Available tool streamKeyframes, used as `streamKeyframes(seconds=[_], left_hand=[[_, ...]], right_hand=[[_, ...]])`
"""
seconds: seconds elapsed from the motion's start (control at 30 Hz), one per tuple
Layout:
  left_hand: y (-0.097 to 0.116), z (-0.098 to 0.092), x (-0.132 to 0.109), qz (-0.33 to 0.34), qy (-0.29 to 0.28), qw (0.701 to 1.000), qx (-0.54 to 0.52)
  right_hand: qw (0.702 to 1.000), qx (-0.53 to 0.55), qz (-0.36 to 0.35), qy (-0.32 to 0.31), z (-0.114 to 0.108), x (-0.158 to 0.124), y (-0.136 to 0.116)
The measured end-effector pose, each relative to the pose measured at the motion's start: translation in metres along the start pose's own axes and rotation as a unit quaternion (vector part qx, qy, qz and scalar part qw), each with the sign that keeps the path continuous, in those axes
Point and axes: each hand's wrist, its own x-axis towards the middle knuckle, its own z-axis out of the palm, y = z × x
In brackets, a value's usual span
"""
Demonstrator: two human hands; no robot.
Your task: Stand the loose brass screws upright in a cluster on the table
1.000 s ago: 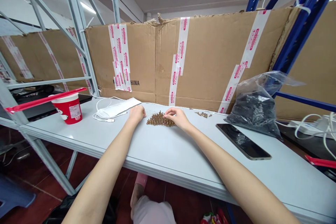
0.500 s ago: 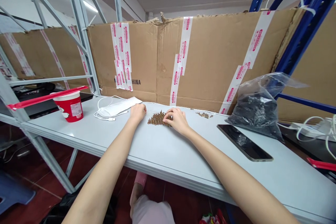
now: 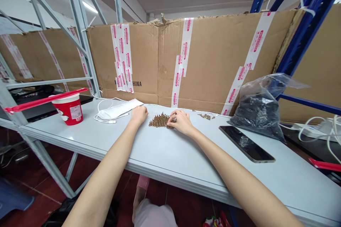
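Many small pointed brass-coloured pieces (image 3: 159,120) stand upright, packed close together on the table; their exact kind is too small to tell. My right hand (image 3: 181,122) is at the right end of this group, thumb and forefinger pinched on one of the pieces. To the left of the group, my left hand (image 3: 139,114) rests with its fingers curled closed; whatever they hold is hidden. Tiny clear pieces (image 3: 151,115) lie between my left hand and the brass-coloured group. More loose brass-coloured pieces (image 3: 206,116) are scattered behind and to the right of my right hand.
On the left of the white table (image 3: 165,156) stand a red cup (image 3: 69,110) and a white power strip (image 3: 119,108) with its cable. A phone (image 3: 246,144) and a clear bag of black material (image 3: 258,111) lie at the right. A cardboard wall (image 3: 213,60) closes off the back.
The view has shifted very slightly. My right hand stays at the right end of the brass-coloured group with only a tiny movement, and my left hand keeps its place.
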Motion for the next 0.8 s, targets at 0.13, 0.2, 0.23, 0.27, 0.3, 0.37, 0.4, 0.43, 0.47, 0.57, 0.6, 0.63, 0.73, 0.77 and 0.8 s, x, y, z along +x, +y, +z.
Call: streamKeyframes(seconds=[0.13,0.2,0.23,0.27,0.3,0.37,0.4,0.43,0.47,0.57,0.6,0.63,0.73,0.77,0.8], left_hand=[[0.001,-0.001,-0.002,0.001,0.002,1.000,0.006],[0.001,-0.001,-0.002,0.002,0.004,1.000,0.008],[0.001,-0.001,-0.002,0.003,0.004,1.000,0.008],[0.001,-0.001,-0.002,0.003,0.003,1.000,0.009],[0.001,-0.002,-0.002,0.002,0.000,1.000,0.010],[0.002,-0.002,-0.002,-0.002,-0.006,1.000,0.012],[0.002,-0.002,-0.002,-0.004,-0.007,1.000,0.014],[0.003,-0.002,-0.002,-0.005,-0.008,1.000,0.016],[0.003,-0.002,-0.002,-0.005,-0.007,1.000,0.018],[0.003,-0.002,-0.002,-0.002,-0.004,1.000,0.020],[0.003,-0.002,-0.002,0.000,-0.004,1.000,0.020],[0.003,-0.002,-0.002,0.000,-0.005,1.000,0.021],[0.003,-0.001,-0.002,-0.002,-0.015,1.000,0.022],[0.003,-0.001,-0.002,-0.002,-0.019,1.000,0.022],[0.003,-0.001,-0.002,-0.002,-0.021,1.000,0.022]], right_hand=[[1.000,0.001,-0.008,0.008,0.002,0.000,-0.003],[1.000,0.000,-0.011,0.010,0.003,-0.001,-0.004],[1.000,-0.002,-0.014,0.010,0.003,-0.001,-0.005],[1.000,-0.004,-0.017,0.010,0.003,-0.001,-0.006],[1.000,-0.006,-0.019,0.009,0.003,-0.001,-0.007],[1.000,-0.009,-0.019,0.008,0.002,-0.001,-0.007],[1.000,-0.011,-0.018,0.008,0.002,-0.001,-0.007],[1.000,-0.013,-0.017,0.007,0.002,-0.002,-0.007],[1.000,-0.015,-0.017,0.006,0.002,-0.002,-0.007],[1.000,-0.018,-0.018,0.001,0.001,-0.003,-0.006],[1.000,-0.016,-0.019,-0.002,0.001,-0.003,-0.006],[1.000,-0.013,-0.018,-0.006,0.001,-0.003,-0.006],[1.000,-0.001,-0.006,-0.010,-0.004,0.001,-0.002],[1.000,-0.003,0.005,-0.002,-0.006,0.003,0.002],[1.000,-0.012,0.022,0.011,-0.009,0.005,0.008]])
